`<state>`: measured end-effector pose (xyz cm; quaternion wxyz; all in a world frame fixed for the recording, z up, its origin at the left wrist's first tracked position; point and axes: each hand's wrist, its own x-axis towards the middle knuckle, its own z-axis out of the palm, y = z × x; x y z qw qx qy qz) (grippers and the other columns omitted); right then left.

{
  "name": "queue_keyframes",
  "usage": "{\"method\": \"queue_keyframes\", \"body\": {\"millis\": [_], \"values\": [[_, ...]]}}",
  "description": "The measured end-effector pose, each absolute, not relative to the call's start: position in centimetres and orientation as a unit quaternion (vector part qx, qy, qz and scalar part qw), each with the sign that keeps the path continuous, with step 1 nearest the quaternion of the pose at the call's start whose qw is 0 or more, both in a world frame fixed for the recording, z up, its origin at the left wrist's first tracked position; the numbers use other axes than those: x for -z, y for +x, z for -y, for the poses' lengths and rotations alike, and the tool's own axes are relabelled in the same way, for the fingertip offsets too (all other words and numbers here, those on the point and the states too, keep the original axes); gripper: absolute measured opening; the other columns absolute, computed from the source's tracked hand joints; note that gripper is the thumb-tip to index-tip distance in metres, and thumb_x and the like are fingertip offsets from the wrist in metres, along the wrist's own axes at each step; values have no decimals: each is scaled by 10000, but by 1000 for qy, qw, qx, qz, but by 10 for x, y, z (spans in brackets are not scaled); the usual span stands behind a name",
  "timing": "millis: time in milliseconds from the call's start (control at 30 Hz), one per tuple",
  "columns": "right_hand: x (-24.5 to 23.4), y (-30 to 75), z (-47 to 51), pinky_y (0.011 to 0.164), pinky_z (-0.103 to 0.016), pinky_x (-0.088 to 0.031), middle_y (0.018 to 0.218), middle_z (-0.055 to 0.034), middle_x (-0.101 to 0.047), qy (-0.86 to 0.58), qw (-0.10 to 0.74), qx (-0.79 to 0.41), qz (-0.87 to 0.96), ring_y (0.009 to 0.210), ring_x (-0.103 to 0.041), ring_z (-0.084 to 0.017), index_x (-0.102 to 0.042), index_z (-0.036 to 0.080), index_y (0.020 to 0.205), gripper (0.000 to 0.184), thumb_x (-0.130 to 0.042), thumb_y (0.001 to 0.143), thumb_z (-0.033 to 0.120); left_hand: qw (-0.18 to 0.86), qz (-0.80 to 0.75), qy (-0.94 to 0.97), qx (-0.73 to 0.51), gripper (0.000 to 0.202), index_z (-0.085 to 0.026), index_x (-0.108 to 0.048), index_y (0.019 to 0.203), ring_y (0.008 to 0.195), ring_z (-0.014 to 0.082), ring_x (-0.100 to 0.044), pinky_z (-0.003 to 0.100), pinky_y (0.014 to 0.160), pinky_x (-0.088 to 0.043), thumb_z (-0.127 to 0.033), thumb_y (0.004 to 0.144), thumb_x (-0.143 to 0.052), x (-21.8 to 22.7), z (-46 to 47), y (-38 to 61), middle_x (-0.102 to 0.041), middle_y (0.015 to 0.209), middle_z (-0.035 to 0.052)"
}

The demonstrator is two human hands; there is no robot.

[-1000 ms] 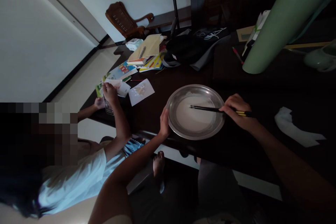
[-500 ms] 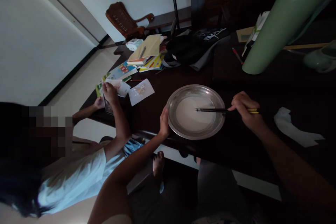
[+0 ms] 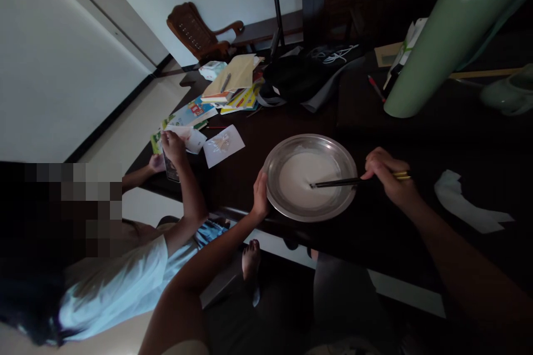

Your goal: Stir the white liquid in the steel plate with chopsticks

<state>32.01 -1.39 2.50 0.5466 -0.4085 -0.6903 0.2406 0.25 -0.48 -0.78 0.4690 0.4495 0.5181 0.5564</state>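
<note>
A round metal bowl [image 3: 275, 208] stands on the dark table, with a pale, milky mixture [image 3: 303, 177] in its bottom. My left hand [image 3: 261, 195] grips the bowl's left rim, fingers along the outer side and thumb hidden. Closed round a pair of black chopsticks [image 3: 339, 182] with gold ends, my right hand [image 3: 385, 173] is just off the bowl's right rim. The chopstick tips dip into the mixture near its middle.
To my left a person [image 3: 183, 172] holds a phone. White paper [image 3: 233, 138] bears small sticks; books [image 3: 233, 94] and a black bag [image 3: 300, 75] lie behind. A green flask [image 3: 441, 50] stands at right, near crumpled tissue [image 3: 466, 205].
The chopsticks have swung slightly, their tips moving toward me within the mixture. My left hand and the bowl have stayed in place.
</note>
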Motion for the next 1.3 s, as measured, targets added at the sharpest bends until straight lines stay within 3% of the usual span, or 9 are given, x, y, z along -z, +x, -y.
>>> {"method": "queue_keyframes", "body": {"millis": [133, 233, 400, 600, 767, 1000, 1167, 1300], "values": [[-24, 313, 14, 693, -415, -452, 657, -14, -633, -430, 481, -230, 729, 708, -568, -207, -706, 286, 698, 374, -619, 997, 493, 472, -511, 461, -551, 491, -269, -782, 1205, 1392, 348, -605, 414, 1222, -466, -638, 916, -636, 8, 5, 2, -761, 1328, 10], [-24, 316, 13, 674, -409, -439, 638, -19, -607, -450, 508, -204, 706, 688, -542, -205, -686, 272, 666, 415, -609, 998, 510, 465, -509, 460, -559, 529, -258, -785, 1205, 1388, 365, -609, 446, 1220, -474, -663, 890, -658, 8, 5, 2, -761, 1328, 29], [-25, 320, 14, 665, -409, -449, 619, -31, -579, -422, 543, -249, 682, 703, -558, -218, -681, 283, 627, 504, -504, 1050, 491, 477, -515, 448, -553, 505, -330, -803, 1163, 1405, 352, -600, 423, 1207, -498, -705, 848, -676, 6, 5, 3, -763, 1322, 13], [-24, 313, 12, 676, -402, -444, 660, -18, -621, -439, 488, -195, 729, 703, -548, -206, -675, 273, 671, 365, -665, 969, 484, 466, -516, 459, -553, 614, -237, -785, 1194, 1378, 363, -612, 457, 1217, -480, -733, 856, -655, 5, 5, 4, -758, 1337, 59], [-26, 321, 13, 666, -415, -446, 618, -28, -562, -430, 554, -213, 680, 697, -547, -219, -691, 285, 637, 477, -514, 1051, 445, 458, -511, 462, -562, 516, -293, -801, 1160, 1374, 354, -619, 431, 1207, -490, -699, 874, -662, 7, 5, 3, -753, 1345, 37], [-23, 312, 13, 695, -401, -455, 676, -12, -638, -433, 480, -215, 732, 714, -559, -201, -686, 273, 685, 306, -685, 960, 406, 457, -520, 466, -550, 572, -251, -783, 1191, 1360, 355, -631, 441, 1211, -485, -707, 872, -648, 7, 4, 2, -754, 1348, 53], [-24, 322, 13, 675, -428, -461, 622, -36, -575, -439, 551, -235, 670, 705, -552, -226, -689, 287, 623, 493, -512, 1045, 468, 460, -523, 460, -552, 534, -291, -800, 1126, 1336, 349, -645, 426, 1185, -505, -726, 851, -657, 6, 4, 4, -761, 1328, 49], [-25, 315, 14, 673, -410, -469, 644, -25, -614, -419, 499, -266, 710, 706, -564, -212, -721, 289, 671, 427, -577, 1013, 501, 457, -528, 462, -547, 582, -224, -786, 1146, 1337, 353, -637, 446, 1177, -502, -710, 862, -640, 4, 5, 5, -760, 1331, 72]]}}
